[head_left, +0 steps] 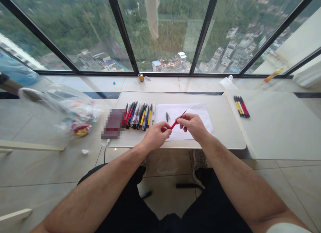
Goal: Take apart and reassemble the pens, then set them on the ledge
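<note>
Over a white paper sheet [198, 109], my left hand [158, 134] pinches the lower end of a red pen [174, 125]. My right hand [192, 123] grips the same pen near its upper end, where a thin dark refill [184, 112] sticks out up and to the right. Just left of the refill, a small black pointed pen part [167, 117] lies on the paper. A row of several pens [137, 115], in red, blue, black, yellow and clear, lies left of the sheet. My fingers partly cover the held pen.
The white table [223, 126] adjoins a second white board [281, 126] at right, with several red, yellow and black pens [241, 106] on it. A pixelated dark-red item [112, 124] with a cable sits at left. A plastic bag [82, 115] hangs beyond it. Near the window stands a can [141, 77].
</note>
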